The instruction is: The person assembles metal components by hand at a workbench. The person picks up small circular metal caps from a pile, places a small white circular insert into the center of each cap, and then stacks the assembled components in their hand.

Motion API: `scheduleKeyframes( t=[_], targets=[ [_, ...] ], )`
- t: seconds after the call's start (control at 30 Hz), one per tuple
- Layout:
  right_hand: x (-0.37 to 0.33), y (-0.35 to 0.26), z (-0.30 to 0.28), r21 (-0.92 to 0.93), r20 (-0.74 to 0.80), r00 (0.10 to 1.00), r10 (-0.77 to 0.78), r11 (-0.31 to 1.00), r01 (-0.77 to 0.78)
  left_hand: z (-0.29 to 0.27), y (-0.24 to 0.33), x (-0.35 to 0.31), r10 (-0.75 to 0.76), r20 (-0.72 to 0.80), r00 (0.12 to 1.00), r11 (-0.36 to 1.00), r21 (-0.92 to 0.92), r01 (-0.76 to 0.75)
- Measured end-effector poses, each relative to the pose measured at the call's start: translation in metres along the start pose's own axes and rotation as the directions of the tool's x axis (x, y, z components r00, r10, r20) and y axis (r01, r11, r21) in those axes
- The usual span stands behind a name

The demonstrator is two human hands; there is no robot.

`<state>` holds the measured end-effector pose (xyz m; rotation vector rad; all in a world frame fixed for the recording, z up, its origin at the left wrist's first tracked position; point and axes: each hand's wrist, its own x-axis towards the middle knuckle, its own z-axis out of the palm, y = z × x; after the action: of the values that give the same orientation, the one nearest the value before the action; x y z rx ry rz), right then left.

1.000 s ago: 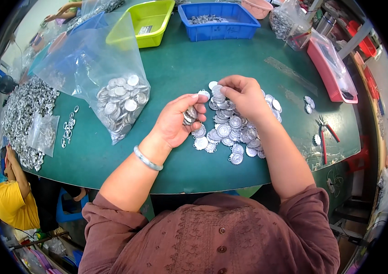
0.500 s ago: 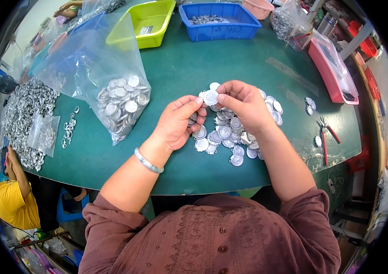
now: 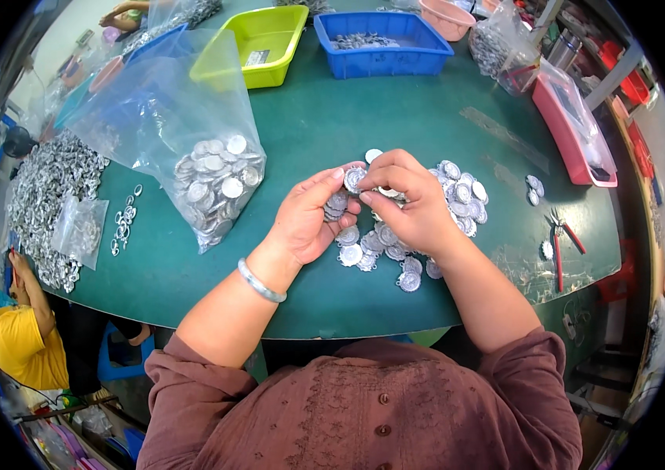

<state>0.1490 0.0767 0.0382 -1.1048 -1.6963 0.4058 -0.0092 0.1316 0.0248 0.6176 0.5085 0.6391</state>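
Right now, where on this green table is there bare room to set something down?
Bare green table lies between the blue bin and both hands, and along the near edge. Crowded: the disc pile, the clear bag.

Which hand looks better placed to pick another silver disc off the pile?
Probably the right hand: it hovers directly over the pile of discs, while the left hand already cradles a stack of discs.

We see a dark green counter (image 3: 332, 125): a heap of silver round metal discs (image 3: 426, 227) centre, clear plastic bag of discs (image 3: 215, 188) at nine o'clock, blue plastic tray (image 3: 383, 43) and yellow-green plastic tray (image 3: 258, 47) at twelve, red-handled pliers (image 3: 563, 235) at three.
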Motion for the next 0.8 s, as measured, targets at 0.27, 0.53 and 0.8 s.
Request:
scheduleKeyframes(
  t=[0.27, 0.53, 0.8],
  targets=[
    [0.0013, -0.0015, -0.0036, 0.073, -0.049, 0.995, 0.086, 0.994, -0.082, -0.0013, 0.001, 0.0002, 0.015, 0.095, 0.995, 0.997, -0.073, -0.008],
    [-0.0005, 0.0012, -0.0038, 0.1, -0.033, 0.988, 0.151, 0.984, -0.147, -0.0062, -0.0029, 0.0026, 0.051, 0.097, 0.994, 0.998, -0.032, -0.048],
    [-0.0019, 0.004, -0.0034, 0.118, -0.055, 0.983, 0.173, 0.979, -0.166, 0.0005, -0.0022, -0.001, -0.021, 0.039, 0.999, 0.999, 0.034, 0.019]
  ],
)
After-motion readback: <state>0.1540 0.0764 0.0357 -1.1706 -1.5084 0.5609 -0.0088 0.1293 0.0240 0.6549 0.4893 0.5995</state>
